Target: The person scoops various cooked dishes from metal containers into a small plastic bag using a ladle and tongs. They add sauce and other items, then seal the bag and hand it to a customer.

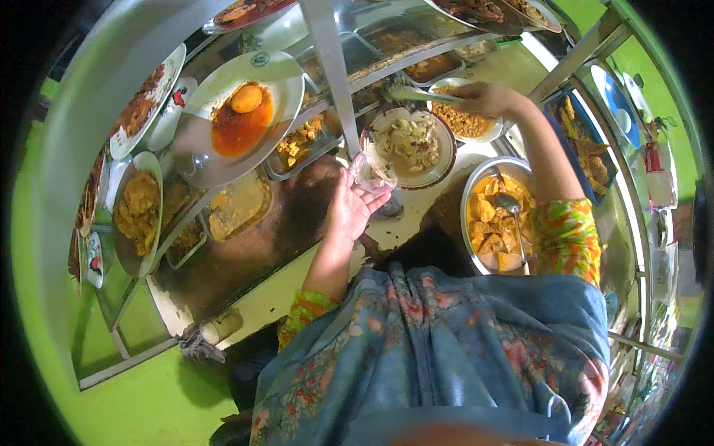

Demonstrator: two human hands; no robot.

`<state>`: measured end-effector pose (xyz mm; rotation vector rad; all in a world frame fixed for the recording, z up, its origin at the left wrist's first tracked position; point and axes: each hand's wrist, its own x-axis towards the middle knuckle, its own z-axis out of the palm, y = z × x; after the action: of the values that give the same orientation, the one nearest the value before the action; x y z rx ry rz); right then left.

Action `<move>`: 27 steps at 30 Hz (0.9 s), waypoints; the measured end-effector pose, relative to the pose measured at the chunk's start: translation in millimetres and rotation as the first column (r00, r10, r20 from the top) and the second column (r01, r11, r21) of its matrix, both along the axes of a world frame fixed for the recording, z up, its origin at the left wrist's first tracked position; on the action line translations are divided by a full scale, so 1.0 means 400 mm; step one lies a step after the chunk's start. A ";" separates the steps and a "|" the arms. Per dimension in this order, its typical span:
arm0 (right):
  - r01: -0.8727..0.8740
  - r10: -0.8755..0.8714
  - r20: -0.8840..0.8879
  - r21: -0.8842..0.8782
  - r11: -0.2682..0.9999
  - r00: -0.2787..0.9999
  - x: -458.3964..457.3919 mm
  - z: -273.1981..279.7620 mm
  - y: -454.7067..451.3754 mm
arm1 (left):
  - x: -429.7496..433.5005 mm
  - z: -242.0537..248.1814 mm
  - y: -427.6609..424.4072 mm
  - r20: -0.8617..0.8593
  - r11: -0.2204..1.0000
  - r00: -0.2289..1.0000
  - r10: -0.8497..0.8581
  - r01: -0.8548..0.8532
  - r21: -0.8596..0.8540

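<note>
On the upturned palm and fingers of my left hand (354, 206) rests a small clear plastic bag (375, 174), with a little food inside. It is held over the near left rim of a brown-edged plate (410, 179) of pale cooked vegetables (410, 142). Up and to the right, my right hand (485, 101) grips the handle of a utensil (427, 96), perhaps tongs; its far end is blurred. Below that hand sits a white bowl (491, 135) of brown, finely cut food (460, 120).
A steel basin (467, 223) of orange curry, with a ladle (510, 206) in it, stands near my right forearm. A metal post (329, 67) rises just beyond my left hand. To the left, a large plate (192, 120) holds an egg in red sauce. Trays of food (240, 206) line the counter.
</note>
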<state>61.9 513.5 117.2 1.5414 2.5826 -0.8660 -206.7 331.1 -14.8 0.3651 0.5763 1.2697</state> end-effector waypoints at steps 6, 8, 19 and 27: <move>-0.109 0.131 0.065 -0.274 0.956 0.989 -0.020 0.139 -0.121 | 0.004 0.012 0.004 -0.011 0.995 0.996 -0.093 0.094 0.030; -0.189 0.225 0.125 -0.245 0.951 0.966 -0.052 0.157 -0.145 | 0.009 0.014 0.001 -0.016 0.993 0.994 -0.112 0.113 0.046; -0.502 0.442 0.611 -0.084 0.861 0.657 -0.322 0.133 -0.249 | 0.069 0.040 -0.072 -0.115 0.986 0.988 -0.104 0.117 0.119; -0.343 0.238 0.397 0.217 0.914 0.886 -0.197 0.191 -0.243 | -0.013 0.012 -0.046 0.030 0.997 0.999 -0.022 0.020 0.076</move>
<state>-17.0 416.4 193.6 1.1636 2.6306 -0.1659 -211.7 312.8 -10.1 0.4132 0.4984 1.2774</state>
